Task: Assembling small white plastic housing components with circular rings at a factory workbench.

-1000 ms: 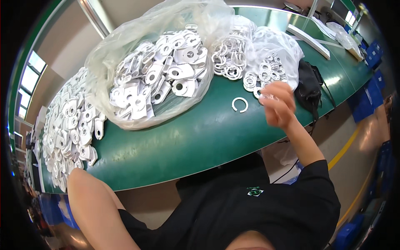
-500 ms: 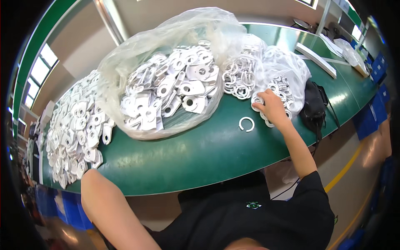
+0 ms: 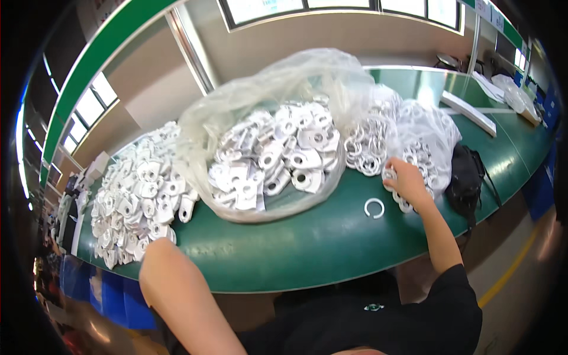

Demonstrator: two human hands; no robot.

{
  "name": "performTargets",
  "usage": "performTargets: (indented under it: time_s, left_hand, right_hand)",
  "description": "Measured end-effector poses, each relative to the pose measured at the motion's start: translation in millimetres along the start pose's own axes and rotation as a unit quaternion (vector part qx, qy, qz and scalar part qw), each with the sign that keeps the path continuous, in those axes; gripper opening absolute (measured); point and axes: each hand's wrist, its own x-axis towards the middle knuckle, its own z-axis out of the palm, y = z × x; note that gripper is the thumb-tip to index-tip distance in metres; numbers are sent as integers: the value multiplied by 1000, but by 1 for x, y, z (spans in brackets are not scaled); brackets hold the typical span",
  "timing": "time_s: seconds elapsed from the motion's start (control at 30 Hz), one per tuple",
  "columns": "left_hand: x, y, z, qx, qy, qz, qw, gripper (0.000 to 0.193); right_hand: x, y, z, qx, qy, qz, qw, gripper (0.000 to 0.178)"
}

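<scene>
Touching rings (image 3: pixel 421 155) by bag edge (image 3: pixel 444 171), R hand (image 3: pixel 408 181)

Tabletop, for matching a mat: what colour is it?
The tabletop is green, clearest in the head view.

Small green-and-white emblem (image 3: pixel 374 307) on black shirt (image 3: pixel 426 319), pale signs (image 3: pixel 497 19) on green beam (image 3: pixel 512 36), lettering unreadable

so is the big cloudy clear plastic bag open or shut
Open: the bag has its mouth spread wide, showing white flat parts with round holes inside.
</scene>
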Motion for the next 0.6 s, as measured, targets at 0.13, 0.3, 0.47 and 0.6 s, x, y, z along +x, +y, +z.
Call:
performTargets:
  time_s: [0.13, 0.3, 0.47, 0.6]
  left_hand:
    - [-9, -5, -2, -12, -5, 20, 1000, 29]
    - [-26, -13, 3, -15, 11, 38, 999, 28]
    - [-50, -23, 11, 7, 19, 59, 998, 28]
    - [-62, -21, 18, 24, 16, 53, 998, 28]
  right_hand:
    - [12, -11, -11, 34, -53, -5, 998, 24]
    - [35, -39, -13, 127, -16, -121, 984, 22]
    - [42, -54, 10, 196, 12, -111, 974, 20]
    - [33, -43, 33, 252, 1, -87, 964, 17]
